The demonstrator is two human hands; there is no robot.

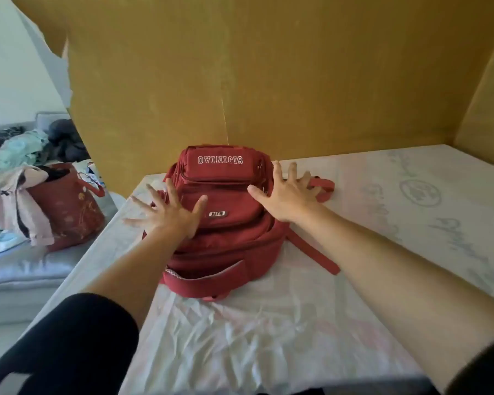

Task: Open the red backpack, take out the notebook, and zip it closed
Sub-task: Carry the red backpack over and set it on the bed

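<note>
The red backpack [226,223] lies flat on a white mattress [382,223], front side up, its top handle toward me. White letters mark its front pocket. All its zips look closed and no notebook shows. My left hand [169,215] hovers at the backpack's left side with fingers spread wide, the thumb over the front panel. My right hand [288,195] is spread at the backpack's right side, thumb pointing at the pocket, fingers over a red shoulder strap [324,189]. Neither hand holds anything.
A yellow-brown wall [268,81] stands right behind the backpack. To the left, lower down, a grey bed holds a red tote bag [69,209], a pink garment and piled clothes. A second red strap [317,252] trails toward the right front.
</note>
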